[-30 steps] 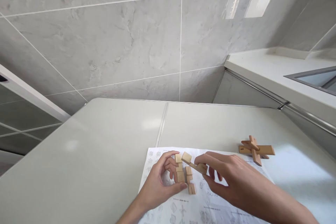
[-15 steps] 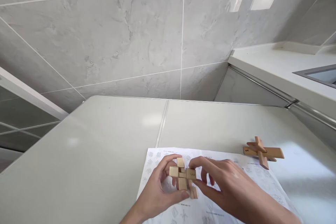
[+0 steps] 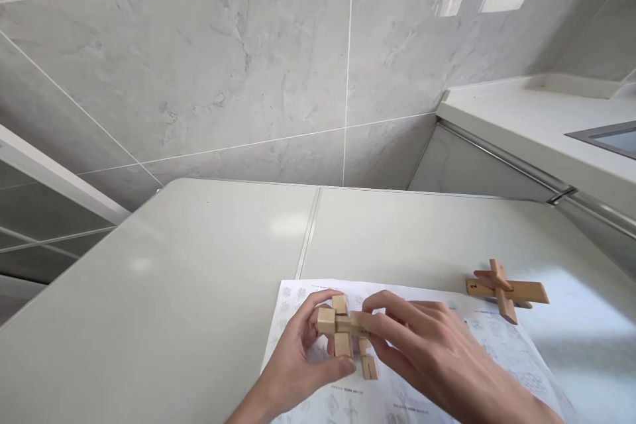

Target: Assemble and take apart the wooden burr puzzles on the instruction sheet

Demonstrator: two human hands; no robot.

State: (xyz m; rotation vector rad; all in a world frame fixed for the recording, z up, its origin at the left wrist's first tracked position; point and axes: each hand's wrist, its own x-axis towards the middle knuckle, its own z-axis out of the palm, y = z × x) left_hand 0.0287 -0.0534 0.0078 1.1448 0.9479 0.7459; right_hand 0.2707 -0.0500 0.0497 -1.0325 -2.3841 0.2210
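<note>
A pale wooden burr puzzle (image 3: 342, 345), made of interlocking notched blocks, is held up over a printed paper sheet (image 3: 291, 331). My left hand (image 3: 298, 361) curls round its left side, the thumb below and a finger along the top. With thumb and fingertips my right hand (image 3: 427, 338) grips the right end of its horizontal block, covering part of the mark there. Just below the puzzle shows another block end (image 3: 370, 368) with a dark line on it; whether it joins the puzzle or lies on the paper I cannot tell.
To the right stands an assembled brown wooden cross puzzle (image 3: 529, 291) marked 2, by the sheet's edge. The white table (image 3: 199, 291) has a seam across it. Behind rises a grey tiled wall (image 3: 278, 73); a white counter (image 3: 527, 112) is at the right.
My right hand has shifted slightly left and its fingers cover more of the block's end. The horizontal block sits a little further left, and the puzzle is turned slightly.
</note>
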